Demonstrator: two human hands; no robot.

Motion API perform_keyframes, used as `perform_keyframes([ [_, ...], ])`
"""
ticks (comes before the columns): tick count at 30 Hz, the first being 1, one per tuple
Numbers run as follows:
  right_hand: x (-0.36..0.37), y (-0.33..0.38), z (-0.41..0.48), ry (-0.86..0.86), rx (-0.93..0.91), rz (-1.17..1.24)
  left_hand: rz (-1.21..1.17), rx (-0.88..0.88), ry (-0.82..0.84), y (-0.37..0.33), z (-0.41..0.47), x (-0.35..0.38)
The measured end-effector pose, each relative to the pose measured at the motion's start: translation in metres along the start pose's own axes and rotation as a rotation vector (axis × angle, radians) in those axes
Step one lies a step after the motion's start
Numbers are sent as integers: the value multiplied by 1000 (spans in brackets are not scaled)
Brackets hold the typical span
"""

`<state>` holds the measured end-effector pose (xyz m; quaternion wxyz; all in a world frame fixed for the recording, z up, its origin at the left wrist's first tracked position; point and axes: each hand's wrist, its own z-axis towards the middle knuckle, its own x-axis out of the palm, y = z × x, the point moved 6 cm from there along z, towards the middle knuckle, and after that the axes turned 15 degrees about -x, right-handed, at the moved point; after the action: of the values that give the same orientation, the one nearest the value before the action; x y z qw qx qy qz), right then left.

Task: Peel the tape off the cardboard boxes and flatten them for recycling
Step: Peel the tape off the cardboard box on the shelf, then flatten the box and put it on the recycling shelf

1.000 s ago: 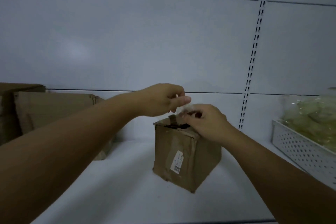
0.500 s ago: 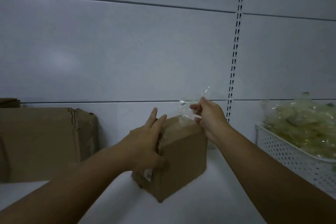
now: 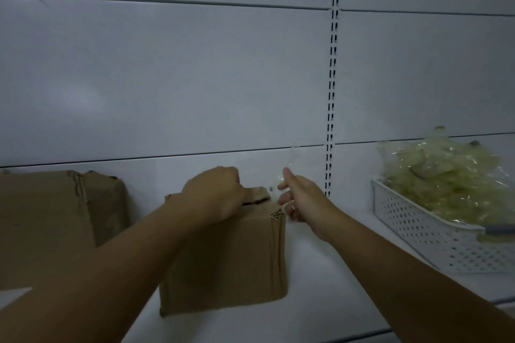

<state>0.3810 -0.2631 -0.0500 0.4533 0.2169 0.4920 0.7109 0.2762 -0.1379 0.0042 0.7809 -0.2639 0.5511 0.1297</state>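
Observation:
A small brown cardboard box (image 3: 237,256) stands on the white shelf (image 3: 320,287) in front of me. My left hand (image 3: 216,193) is clenched on the box's top edge, gripping a lifted flap (image 3: 257,193). Just right of the box's top corner, my right hand (image 3: 299,198) pinches a strip of clear tape (image 3: 291,161) that rises above the fingers. The tape is faint against the wall, and I cannot tell if its lower end still touches the box.
A larger cardboard box (image 3: 53,220) sits at the left against the back wall. At the right stands a white perforated basket (image 3: 418,231) heaped with crumpled clear tape (image 3: 443,178). A slotted upright (image 3: 333,78) runs up the wall behind my right hand.
The box has turned so a plain face is toward me. My left hand moved from the box's side to its top flap. My right hand has pulled the tape rightward, off the box's top.

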Motion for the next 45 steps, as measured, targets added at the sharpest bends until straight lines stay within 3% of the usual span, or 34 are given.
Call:
perform_keyframes([
  [3,5,-1,-11,115,-154,-185,-206,-10,62,-16,0,23],
  [9,-18,-4,-18,169,-420,-394,-73,55,116,-17,8,32],
  [11,-23,-25,-25,239,-421,-494,-83,57,123,-17,8,33],
  [14,-38,-62,-39,284,-314,-377,-95,66,118,-18,8,33],
  [17,-62,-81,-44,312,-258,-521,-87,56,95,-17,8,33],
  [23,-97,-46,-50,192,-280,-362,-2,89,8,-20,4,29],
  [28,-155,21,-47,-16,-433,-583,35,71,20,-24,0,27],
  [29,-172,38,-48,-57,-464,-569,75,57,-11,-25,-1,24],
  [31,-205,68,-49,-90,-504,-523,122,86,-227,-37,-5,6],
  [33,-237,92,-47,-110,-516,-497,-53,213,-446,-63,-17,-18],
  [34,-253,101,-46,-135,-524,-529,-176,278,-478,-80,-23,-28],
  [37,-297,122,-42,-209,-584,-900,-445,421,-404,-141,-33,-35],
  [41,-310,94,-31,-32,-497,-1346,-651,514,-282,-231,-30,-11],
  [45,-284,43,-29,132,-416,-1450,-674,611,-30,-321,-9,39],
])
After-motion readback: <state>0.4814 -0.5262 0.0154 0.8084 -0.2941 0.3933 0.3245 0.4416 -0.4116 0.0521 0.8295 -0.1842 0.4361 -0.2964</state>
